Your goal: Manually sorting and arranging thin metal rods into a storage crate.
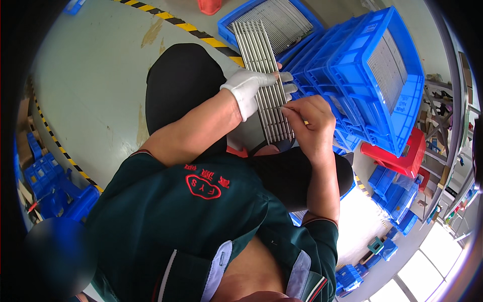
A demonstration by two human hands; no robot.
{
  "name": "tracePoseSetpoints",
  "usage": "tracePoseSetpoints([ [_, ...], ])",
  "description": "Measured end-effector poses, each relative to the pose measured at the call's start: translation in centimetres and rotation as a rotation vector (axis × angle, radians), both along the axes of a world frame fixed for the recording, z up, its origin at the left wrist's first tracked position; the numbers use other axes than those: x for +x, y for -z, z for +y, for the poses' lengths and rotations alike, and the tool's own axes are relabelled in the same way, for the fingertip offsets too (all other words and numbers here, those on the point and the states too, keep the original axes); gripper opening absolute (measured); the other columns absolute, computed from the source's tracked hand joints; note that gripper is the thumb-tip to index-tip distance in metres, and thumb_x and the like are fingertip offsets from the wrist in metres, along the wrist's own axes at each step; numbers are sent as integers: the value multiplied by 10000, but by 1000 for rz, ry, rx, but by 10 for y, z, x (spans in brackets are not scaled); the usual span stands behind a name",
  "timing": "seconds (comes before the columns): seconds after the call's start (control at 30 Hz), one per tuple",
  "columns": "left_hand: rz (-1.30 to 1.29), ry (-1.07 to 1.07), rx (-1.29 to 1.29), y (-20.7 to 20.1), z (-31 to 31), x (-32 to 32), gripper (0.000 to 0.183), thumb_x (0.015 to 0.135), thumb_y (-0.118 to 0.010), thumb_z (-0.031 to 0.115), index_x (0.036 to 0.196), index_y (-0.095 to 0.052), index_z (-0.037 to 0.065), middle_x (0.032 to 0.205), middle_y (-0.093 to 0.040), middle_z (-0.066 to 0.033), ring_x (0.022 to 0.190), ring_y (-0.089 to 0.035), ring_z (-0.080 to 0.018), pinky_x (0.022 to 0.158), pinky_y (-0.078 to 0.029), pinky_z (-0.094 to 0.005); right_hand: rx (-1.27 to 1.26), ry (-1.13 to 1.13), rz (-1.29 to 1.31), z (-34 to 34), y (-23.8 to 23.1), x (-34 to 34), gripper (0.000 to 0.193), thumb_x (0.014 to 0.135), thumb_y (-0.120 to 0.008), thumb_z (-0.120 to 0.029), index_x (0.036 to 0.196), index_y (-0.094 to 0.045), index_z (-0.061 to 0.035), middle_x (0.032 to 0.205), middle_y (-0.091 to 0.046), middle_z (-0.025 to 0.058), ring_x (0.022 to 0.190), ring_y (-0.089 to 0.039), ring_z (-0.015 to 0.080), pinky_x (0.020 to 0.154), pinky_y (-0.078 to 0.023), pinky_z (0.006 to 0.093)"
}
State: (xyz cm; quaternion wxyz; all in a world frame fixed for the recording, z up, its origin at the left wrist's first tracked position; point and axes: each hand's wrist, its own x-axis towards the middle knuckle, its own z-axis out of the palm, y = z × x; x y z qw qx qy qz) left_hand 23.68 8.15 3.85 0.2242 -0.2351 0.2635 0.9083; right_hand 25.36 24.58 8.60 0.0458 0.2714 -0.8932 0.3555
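Note:
A flat row of thin, shiny metal rods [251, 48] stretches out in front of me, the rods lying side by side. My left hand [249, 88], in a white glove with some bare fingertips showing, is closed round the row near its middle. The bare right hand [313, 120] is at the row's right edge, below the gloved fingers. Its thumb and forefinger are pinched together against the outermost rod; its other fingers are curled in.
Beyond the rods lies a blue crate [221, 25] filled with similar rods. Stacked blue crates [347, 65] stand close on the right, more rods inside the top one. A red stool [397, 153] is beside them. Black-and-yellow tape [186, 26] crosses the grey floor [95, 60].

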Motion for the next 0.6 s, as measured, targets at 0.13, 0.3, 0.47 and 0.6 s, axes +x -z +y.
tracePoseSetpoints([
  [0.13, -12, -17, -16, -7, 0, 2, 219, 919, -477, 17, 1136, -511, 29, 1074, -577, -162, 980, -625, -319, 824, -561, -450, 32, -9, 13, -2, 0, -1, 89, 653, -724, -59, 721, -668, -48, 697, -615, 53, 677, -567, 234, 638, -430, 341],
  [0.3, 18, 0, -14, -1, -1, 1, 213, 920, -481, 22, 1130, -516, 27, 1065, -587, -152, 978, -626, -303, 821, -559, -425, 67, 3, 12, 0, -1, -1, 89, 654, -723, -59, 719, -662, -55, 704, -612, 45, 684, -564, 231, 651, -428, 340],
  [0.47, 0, -2, 2, -3, 0, 1, 220, 921, -483, 27, 1139, -517, 34, 1060, -596, -142, 985, -624, -277, 840, -546, -402, 155, -93, 167, -5, -7, 0, 118, 629, -717, -54, 727, -655, -79, 723, -606, 27, 711, -560, 227, 654, -428, 343],
  [0.6, 1, 15, 5, -11, -4, 2, 233, 922, -482, 24, 1153, -512, 35, 1054, -601, -136, 991, -622, -265, 867, -532, -389, 197, -102, 194, -4, -2, -3, 140, 601, -716, -57, 720, -653, -97, 720, -599, 21, 734, -559, 225, 656, -428, 344],
])
